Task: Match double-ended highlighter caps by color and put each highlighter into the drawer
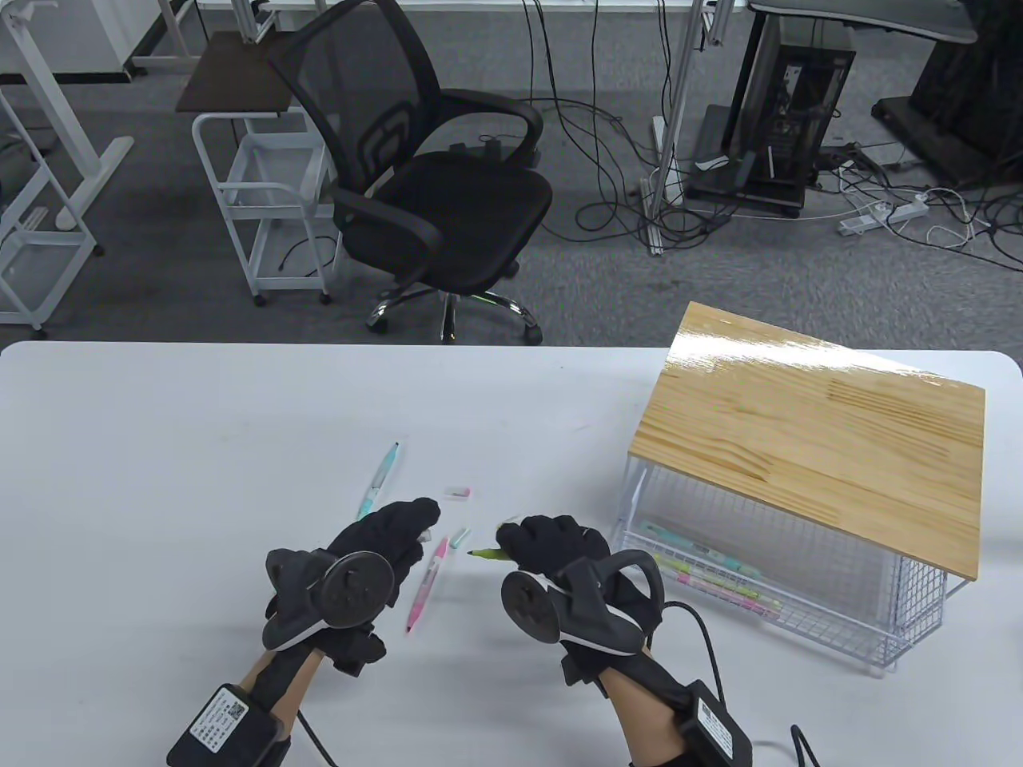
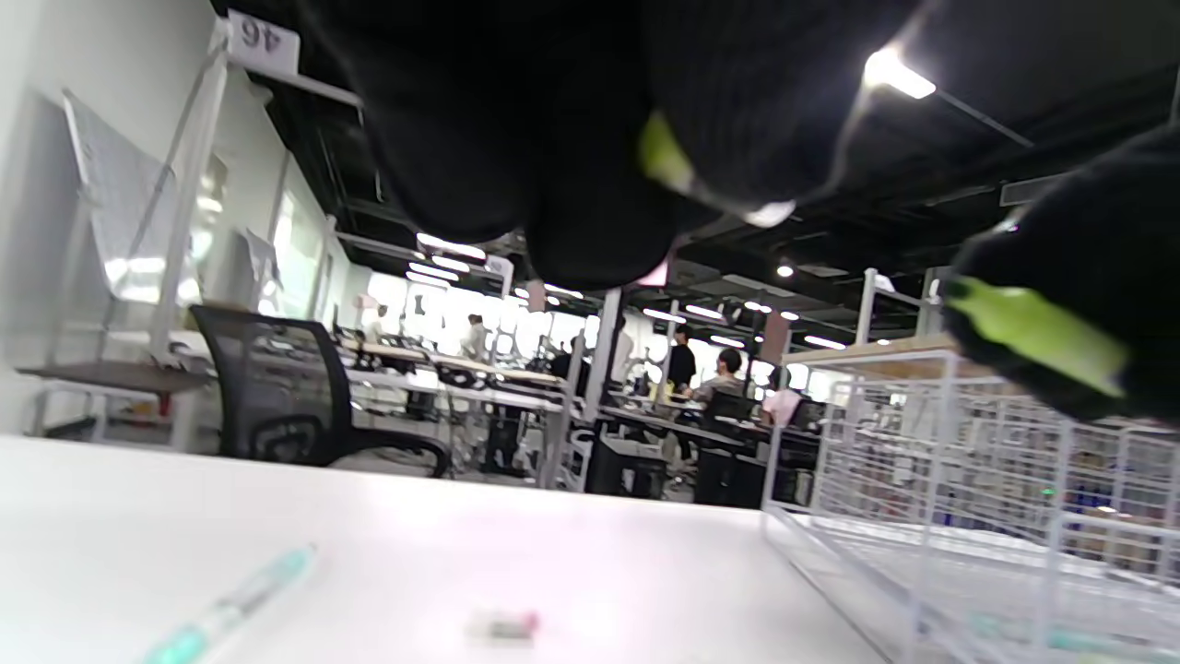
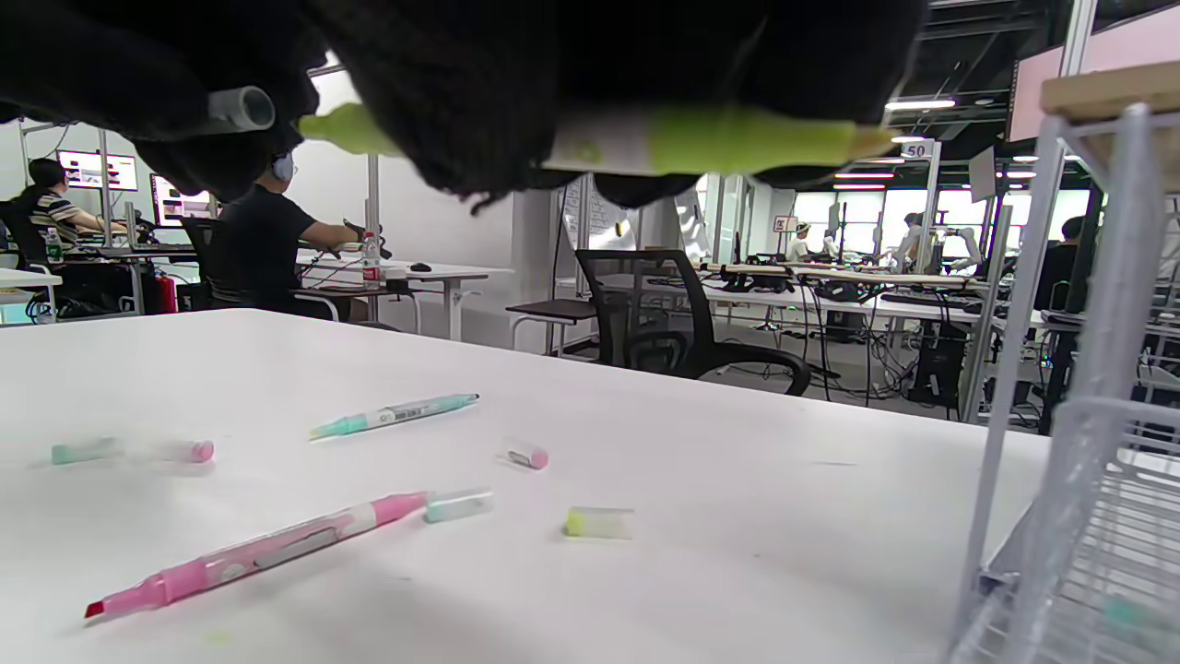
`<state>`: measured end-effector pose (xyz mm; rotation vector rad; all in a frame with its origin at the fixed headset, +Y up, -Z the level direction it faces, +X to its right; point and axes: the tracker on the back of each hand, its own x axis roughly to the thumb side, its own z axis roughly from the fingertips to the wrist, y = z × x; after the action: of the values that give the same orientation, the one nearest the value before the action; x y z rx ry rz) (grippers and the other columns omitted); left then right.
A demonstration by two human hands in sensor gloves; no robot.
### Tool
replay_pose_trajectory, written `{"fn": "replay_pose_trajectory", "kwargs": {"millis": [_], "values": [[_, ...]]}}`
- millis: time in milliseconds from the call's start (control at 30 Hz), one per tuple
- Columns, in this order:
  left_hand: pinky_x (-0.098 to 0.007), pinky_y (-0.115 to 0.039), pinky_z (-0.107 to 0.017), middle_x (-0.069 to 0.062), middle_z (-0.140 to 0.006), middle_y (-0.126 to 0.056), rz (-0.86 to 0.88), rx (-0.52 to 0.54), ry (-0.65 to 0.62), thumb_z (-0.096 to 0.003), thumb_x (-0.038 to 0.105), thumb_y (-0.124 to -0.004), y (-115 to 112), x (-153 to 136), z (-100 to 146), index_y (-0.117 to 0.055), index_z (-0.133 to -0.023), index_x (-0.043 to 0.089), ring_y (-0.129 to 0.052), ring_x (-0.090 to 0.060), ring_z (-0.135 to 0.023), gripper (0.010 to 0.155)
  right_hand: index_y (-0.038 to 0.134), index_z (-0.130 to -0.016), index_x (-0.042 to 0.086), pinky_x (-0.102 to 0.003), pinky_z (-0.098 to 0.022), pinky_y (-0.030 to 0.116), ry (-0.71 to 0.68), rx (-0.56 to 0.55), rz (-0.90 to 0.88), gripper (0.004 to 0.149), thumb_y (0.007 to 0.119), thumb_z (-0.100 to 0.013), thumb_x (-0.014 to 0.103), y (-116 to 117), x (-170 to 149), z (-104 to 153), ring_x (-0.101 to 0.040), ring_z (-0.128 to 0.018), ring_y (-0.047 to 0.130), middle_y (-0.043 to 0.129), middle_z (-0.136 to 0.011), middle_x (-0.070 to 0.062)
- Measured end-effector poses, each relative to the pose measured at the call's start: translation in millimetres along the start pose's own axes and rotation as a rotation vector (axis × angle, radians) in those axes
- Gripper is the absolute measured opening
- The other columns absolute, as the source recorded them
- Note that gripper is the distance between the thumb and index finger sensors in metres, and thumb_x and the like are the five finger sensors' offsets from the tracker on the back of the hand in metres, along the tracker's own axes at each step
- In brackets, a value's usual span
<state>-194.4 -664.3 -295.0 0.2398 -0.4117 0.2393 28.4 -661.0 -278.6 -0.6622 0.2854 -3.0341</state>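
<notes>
My right hand (image 1: 511,542) grips a yellow-green highlighter (image 3: 701,138) whose bare tip (image 1: 478,553) points left toward my left hand (image 1: 422,529). The left hand pinches a small pale cap (image 3: 240,108), with a yellow-green bit (image 2: 664,161) showing between its fingers. On the table between the hands lies a pink highlighter (image 1: 427,583), uncapped at its near end, with a teal cap (image 1: 459,537) by its far end. A teal highlighter (image 1: 380,479) and a pink cap (image 1: 457,491) lie farther back. A yellow-green cap (image 3: 599,523) rests on the table under my right hand.
At the right stands a wire drawer (image 1: 799,631), pulled out under a wood-topped rack (image 1: 815,423), with several highlighters (image 1: 703,577) inside. Two more small caps, teal (image 3: 83,450) and pink (image 3: 189,451), lie blurred at the left. An office chair (image 1: 431,192) stands beyond the table.
</notes>
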Motion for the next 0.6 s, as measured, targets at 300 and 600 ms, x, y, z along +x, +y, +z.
{"fn": "replay_pose_trajectory", "kwargs": {"millis": [300, 600], "values": [[-0.039, -0.087, -0.069, 0.01, -0.103, -0.081, -0.04, -0.012, -0.037, -0.0541, 0.032, -0.078, -7.5, 17.8, 0.3, -0.055, -0.106, 0.037, -0.096, -0.011, -0.083, 0.057, 0.066, -0.105, 0.027, -0.051, -0.066, 0.076, -0.007, -0.018, -0.002, 0.053, 0.08, -0.054, 0.028, 0.5, 2.4, 0.6, -0.028, -0.088, 0.085, 0.075, -0.103, -0.003], [-0.039, -0.086, -0.07, 0.009, -0.103, -0.08, -0.035, -0.027, -0.073, -0.0547, 0.032, -0.077, -14.6, 28.8, 0.1, -0.055, -0.107, 0.037, -0.096, -0.011, -0.083, 0.057, 0.065, -0.105, 0.028, -0.051, -0.067, 0.076, -0.022, -0.016, -0.011, 0.053, 0.079, -0.054, 0.028, 3.5, 5.0, 0.0, -0.028, -0.088, 0.085, 0.075, -0.103, -0.003]]}}
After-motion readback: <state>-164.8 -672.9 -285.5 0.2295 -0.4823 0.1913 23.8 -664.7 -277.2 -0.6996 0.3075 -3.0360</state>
